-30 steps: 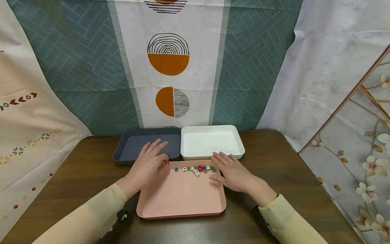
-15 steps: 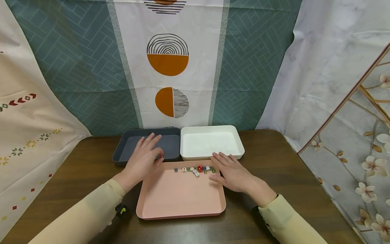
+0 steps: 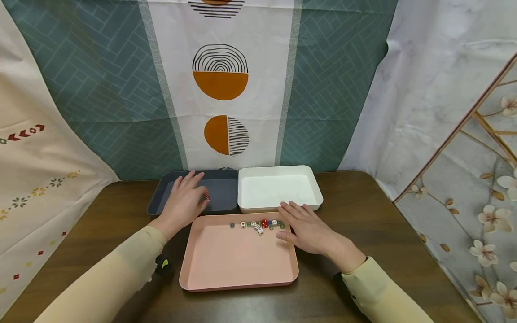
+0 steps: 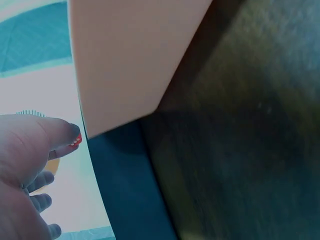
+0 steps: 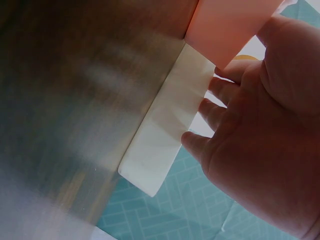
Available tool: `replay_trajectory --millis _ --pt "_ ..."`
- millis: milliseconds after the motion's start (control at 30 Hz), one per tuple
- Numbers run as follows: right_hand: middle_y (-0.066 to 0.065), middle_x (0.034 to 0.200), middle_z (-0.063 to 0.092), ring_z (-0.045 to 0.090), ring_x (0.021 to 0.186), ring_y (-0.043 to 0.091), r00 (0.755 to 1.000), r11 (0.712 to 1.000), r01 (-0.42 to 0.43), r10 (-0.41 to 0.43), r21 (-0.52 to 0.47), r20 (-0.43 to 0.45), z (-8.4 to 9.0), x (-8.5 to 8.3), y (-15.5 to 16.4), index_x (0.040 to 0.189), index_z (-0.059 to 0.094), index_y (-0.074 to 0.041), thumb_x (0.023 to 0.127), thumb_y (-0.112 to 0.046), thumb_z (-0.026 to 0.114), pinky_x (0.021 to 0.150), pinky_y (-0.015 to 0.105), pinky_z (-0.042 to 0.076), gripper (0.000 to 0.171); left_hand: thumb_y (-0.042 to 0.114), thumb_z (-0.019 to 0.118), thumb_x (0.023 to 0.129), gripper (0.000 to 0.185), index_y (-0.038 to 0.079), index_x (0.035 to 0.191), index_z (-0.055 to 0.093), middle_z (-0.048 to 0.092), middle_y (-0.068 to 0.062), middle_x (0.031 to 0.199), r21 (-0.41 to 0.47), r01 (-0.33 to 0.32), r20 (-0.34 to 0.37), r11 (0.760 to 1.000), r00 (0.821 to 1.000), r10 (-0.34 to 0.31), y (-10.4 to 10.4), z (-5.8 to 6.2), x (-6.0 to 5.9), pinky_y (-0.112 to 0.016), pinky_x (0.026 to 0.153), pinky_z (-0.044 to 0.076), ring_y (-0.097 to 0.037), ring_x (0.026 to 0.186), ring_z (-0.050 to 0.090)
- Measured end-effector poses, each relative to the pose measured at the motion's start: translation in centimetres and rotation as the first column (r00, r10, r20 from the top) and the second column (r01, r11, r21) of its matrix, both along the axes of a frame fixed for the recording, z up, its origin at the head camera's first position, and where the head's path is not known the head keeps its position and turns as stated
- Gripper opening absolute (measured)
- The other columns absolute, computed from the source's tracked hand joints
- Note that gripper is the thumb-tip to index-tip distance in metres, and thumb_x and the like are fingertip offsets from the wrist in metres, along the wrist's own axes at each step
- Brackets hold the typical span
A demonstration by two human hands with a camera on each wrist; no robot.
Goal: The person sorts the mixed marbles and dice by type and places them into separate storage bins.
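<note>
My left hand (image 3: 181, 204) is over the dark grey tray (image 3: 222, 190), pinching a red die (image 4: 76, 140) between thumb and index finger, the other fingers spread. In the head view the die shows as a small red spot at the fingertips. My right hand (image 3: 307, 229) lies with straight fingers over the right back corner of the pink tray (image 3: 238, 264), fingertips at the near rim of the white tray (image 3: 278, 188). Beside its thumb, along the back of the pink tray, sit several small dice: a red die (image 3: 264, 223), white dice (image 3: 260, 231), green ones and a blue one (image 3: 232, 225).
All three trays stand on a dark brown wooden table (image 3: 355, 202), the grey and white ones side by side behind the pink one. A patterned curtain (image 3: 218, 89) hangs behind the table, with more cloth on both sides.
My left hand has moved back and to the left, carrying the red die from the pink tray's back left corner to over the grey tray. The right hand stays where it was.
</note>
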State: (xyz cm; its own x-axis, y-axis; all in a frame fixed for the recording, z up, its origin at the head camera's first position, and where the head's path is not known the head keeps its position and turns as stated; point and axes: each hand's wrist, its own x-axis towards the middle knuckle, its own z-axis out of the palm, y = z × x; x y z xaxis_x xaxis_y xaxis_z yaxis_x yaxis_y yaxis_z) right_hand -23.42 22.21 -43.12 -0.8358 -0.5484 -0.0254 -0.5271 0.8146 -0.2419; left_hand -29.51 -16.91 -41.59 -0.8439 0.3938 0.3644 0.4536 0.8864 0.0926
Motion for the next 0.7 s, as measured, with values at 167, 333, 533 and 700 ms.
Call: replay_trajectory --millis 167,333,533,700 --pt "0.01 0.183 0.022 0.015 0.169 0.032 1.0 1.0 0.01 -0.01 0.015 -0.004 -0.4 -0.2 0.2 0.175 0.03 -0.009 0.112 -0.063 0.052 0.135 0.057 0.009 0.087 0.011 0.088 0.095 0.008 0.01 0.1 0.082 0.047 -0.028 0.166 -0.027 -0.033 0.023 0.999 0.999 0.033 -0.3 -0.2 -1.2 -0.073 0.127 0.022 -0.051 0.16 0.032" --pt "0.012 0.182 0.025 0.017 0.169 0.034 1.0 1.0 -0.002 0.002 -0.018 -0.012 -0.5 -0.2 0.2 0.174 0.032 -0.007 0.111 -0.066 0.051 0.135 0.059 0.009 0.089 0.011 0.087 0.096 0.006 0.011 0.099 0.082 0.05 -0.029 0.164 -0.052 -0.058 0.031 0.997 0.998 0.06 -0.6 -0.4 -2.3 -0.075 0.126 0.023 -0.053 0.158 0.034" --pt "0.012 0.182 0.025 0.018 0.169 0.034 1.0 1.0 0.001 -0.002 -0.009 -0.012 -0.4 -0.2 0.1 0.174 0.033 -0.006 0.111 -0.063 0.053 0.135 0.058 0.01 0.087 0.012 0.086 0.097 0.005 0.013 0.1 0.081 0.051 -0.03 0.162 -0.043 -0.084 0.059 0.996 0.995 0.086 -1.3 -0.6 -3.6 -0.078 0.123 0.025 -0.053 0.156 0.036" --pt "0.013 0.182 0.025 0.018 0.169 0.035 1.0 1.0 0.005 -0.005 0.0 0.001 0.1 0.0 0.0 0.173 0.033 -0.005 0.112 -0.059 0.056 0.135 0.058 0.01 0.085 0.011 0.084 0.099 0.005 0.012 0.102 0.081 0.049 -0.03 0.163 -0.014 -0.113 0.118 0.993 0.986 0.114 -1.8 -0.6 -4.3 -0.079 0.123 0.022 -0.054 0.157 0.032"
